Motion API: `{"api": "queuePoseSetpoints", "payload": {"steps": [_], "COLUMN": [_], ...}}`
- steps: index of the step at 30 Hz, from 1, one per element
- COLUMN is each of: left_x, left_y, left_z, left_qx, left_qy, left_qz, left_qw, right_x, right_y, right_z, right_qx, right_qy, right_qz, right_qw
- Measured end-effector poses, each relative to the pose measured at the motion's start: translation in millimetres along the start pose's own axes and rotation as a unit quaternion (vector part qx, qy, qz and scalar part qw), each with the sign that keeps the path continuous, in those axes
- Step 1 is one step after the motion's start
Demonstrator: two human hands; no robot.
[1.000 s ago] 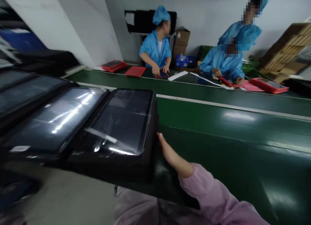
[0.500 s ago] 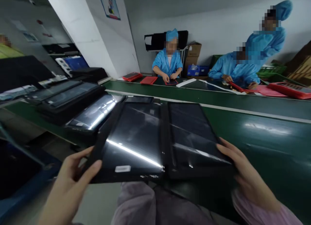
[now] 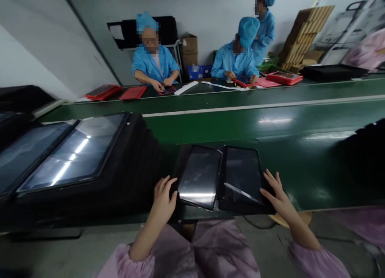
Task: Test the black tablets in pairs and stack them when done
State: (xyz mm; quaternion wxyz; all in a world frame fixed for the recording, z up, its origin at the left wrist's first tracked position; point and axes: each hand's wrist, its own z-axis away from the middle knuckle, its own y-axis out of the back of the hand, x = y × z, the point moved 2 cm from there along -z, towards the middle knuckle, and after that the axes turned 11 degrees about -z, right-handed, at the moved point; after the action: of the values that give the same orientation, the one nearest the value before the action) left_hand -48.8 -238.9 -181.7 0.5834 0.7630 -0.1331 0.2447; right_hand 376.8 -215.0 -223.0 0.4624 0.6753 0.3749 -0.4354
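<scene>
Before me a black tray point(image 3: 184, 158) lies on the green bench, carrying two dark flat screens. The left screen point(image 3: 200, 176) sits slightly askew and reflects a bright band. Beside it, the right screen point(image 3: 243, 176) has a paler streak across its lower part. My left hand point(image 3: 164, 198) rests at the tray's left edge with fingers apart. At the opposite edge, my right hand point(image 3: 278, 196) has its fingers spread, and its thumb touches the border near the right screen. The tray's underside is hidden.
A tall stack of black trays point(image 3: 132, 162) with large screens point(image 3: 80, 152) on top stands left. More dark trays point(image 3: 363, 158) are stacked right. Across the green bench point(image 3: 195, 127), co-workers in blue handle red-edged pieces beside red sheets point(image 3: 133, 93) and a black tray point(image 3: 333, 72).
The tray with two screens has come down from my raised hands onto the bench. My fingers have loosened and spread at its sides. My view has turned right.
</scene>
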Motion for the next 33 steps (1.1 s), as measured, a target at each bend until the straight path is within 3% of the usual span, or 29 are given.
{"api": "queuePoseSetpoints", "payload": {"steps": [2,4,9,12,16,21,28,31,33], "left_x": [9.6,33.7,115.2,138.3,125.8,104.0,121.4,126.9,120.8], "left_y": [-8.5,-26.0,-90.5,-107.7,-99.6,-86.3,-88.7,-67.5,-47.4], "left_z": [-5.1,-18.2,-79.2,-108.9,-129.0,-134.2,-140.4,-124.8,-88.5], "left_qx": [-0.002,-0.026,-0.078,-0.082,-0.071,-0.051,-0.056,-0.052,-0.060], "left_qy": [-0.035,-0.088,-0.191,-0.207,-0.185,-0.131,-0.076,-0.072,-0.093], "left_qz": [-0.022,-0.035,-0.067,-0.086,-0.106,-0.123,-0.100,-0.055,-0.013], "left_qw": [0.999,0.995,0.976,0.971,0.974,0.982,0.990,0.995,0.994], "right_x": [11.0,16.0,13.2,12.1,12.5,11.7,11.2,8.4,5.7], "right_y": [-17.2,-29.4,-43.7,-44.5,-42.9,-42.0,-45.0,-47.0,-48.7], "right_z": [-14.5,-30.7,-61.2,-61.9,-52.7,-49.7,-59.4,-62.9,-64.0], "right_qx": [0.011,0.028,0.050,0.052,0.047,0.034,0.026,0.026,0.026], "right_qy": [-0.006,-0.013,-0.028,-0.031,-0.026,-0.029,-0.041,-0.031,-0.024], "right_qz": [-0.005,-0.008,-0.007,-0.003,0.003,0.015,0.035,0.038,0.037], "right_qw": [1.000,1.000,0.998,0.998,0.999,0.999,0.998,0.998,0.999]}}
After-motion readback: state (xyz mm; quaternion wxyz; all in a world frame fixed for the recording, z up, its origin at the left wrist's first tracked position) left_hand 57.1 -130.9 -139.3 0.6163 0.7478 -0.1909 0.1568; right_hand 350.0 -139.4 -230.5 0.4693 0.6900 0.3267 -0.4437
